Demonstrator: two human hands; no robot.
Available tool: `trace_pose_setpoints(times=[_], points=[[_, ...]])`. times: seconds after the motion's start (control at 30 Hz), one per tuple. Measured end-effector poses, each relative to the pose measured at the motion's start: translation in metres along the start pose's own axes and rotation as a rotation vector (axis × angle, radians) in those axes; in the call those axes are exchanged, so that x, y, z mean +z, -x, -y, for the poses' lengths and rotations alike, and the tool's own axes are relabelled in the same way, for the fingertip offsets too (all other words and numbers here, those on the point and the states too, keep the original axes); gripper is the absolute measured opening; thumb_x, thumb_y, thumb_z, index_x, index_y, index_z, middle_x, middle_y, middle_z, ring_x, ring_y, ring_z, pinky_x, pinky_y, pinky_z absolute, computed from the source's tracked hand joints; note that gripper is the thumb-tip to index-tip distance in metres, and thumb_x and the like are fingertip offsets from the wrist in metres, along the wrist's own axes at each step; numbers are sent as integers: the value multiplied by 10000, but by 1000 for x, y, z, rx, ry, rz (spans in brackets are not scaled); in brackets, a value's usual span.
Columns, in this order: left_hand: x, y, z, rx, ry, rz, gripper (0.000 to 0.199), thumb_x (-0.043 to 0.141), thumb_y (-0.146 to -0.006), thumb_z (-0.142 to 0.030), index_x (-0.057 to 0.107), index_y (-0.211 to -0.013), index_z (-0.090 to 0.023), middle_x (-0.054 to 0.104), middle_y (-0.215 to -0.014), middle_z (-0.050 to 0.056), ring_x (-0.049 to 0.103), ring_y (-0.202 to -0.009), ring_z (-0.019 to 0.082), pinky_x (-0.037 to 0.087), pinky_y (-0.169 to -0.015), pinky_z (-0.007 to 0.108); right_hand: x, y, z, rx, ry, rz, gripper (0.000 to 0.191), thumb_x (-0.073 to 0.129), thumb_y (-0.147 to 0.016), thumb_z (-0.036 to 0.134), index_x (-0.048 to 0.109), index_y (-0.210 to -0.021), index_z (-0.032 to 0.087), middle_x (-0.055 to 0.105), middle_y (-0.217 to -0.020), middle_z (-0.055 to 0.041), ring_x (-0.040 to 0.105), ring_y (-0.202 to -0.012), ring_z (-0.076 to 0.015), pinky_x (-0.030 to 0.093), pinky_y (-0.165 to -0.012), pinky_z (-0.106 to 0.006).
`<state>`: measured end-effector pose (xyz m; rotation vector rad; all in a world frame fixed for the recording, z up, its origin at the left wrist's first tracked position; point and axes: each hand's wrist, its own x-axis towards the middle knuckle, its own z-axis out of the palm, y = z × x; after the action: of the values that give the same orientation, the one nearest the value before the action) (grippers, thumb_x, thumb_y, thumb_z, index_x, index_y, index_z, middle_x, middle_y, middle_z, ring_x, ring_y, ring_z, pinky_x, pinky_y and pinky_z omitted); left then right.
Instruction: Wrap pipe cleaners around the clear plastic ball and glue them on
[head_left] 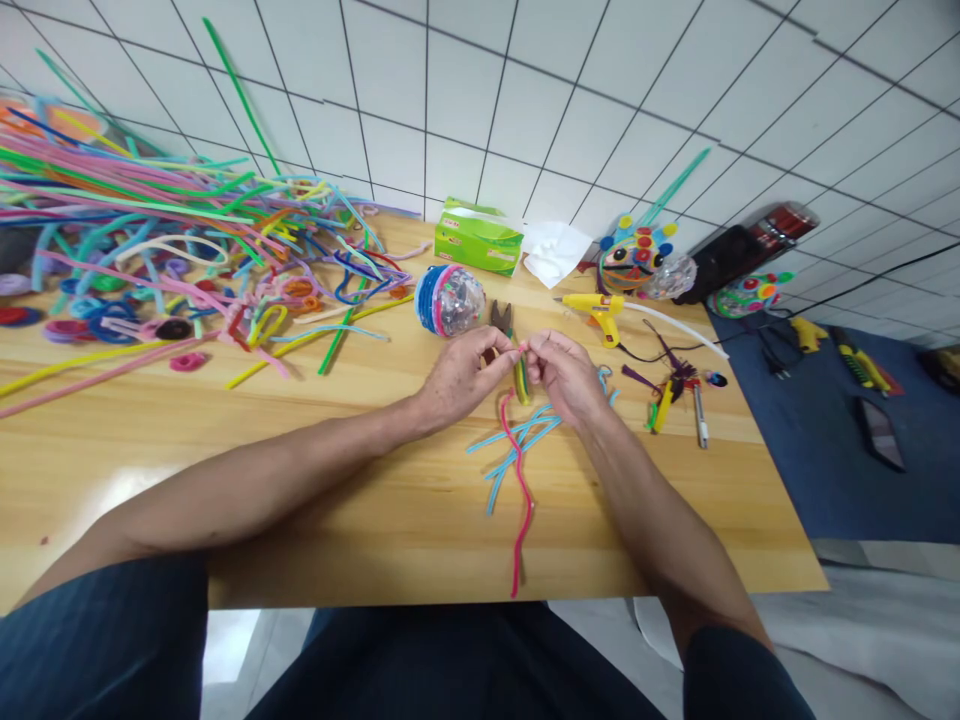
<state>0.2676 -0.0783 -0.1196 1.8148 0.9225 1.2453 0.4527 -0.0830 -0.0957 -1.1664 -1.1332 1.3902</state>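
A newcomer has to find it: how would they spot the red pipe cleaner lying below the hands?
On the wooden table, look just below the left hand and right hand. There, crossing a few light blue pipe cleaners, the red pipe cleaner runs down towards the table's near edge. Its pinkish-red colour and wavy shape set it apart from the straighter blue ones.

Pink item [522, 348] between fingers [498, 370] too small to tell. Pliers [502, 317] partly hidden behind them. Far-left pipe cleaners [150, 178] cut off at edge.
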Motion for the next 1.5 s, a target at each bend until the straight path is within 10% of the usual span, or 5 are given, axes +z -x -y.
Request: trace_pose_setpoints(times=[1.5], points=[[1,1,5,-34,-45,39,153,634,-1036,-237,707,-912,-184,762,-859,21,639,-760,156,496,-732,279,-9,-5,-11,-152,312,30,377,812,-862,605,695,-904,249,654,-710,37,585,-624,-140,492,-602,-280]])
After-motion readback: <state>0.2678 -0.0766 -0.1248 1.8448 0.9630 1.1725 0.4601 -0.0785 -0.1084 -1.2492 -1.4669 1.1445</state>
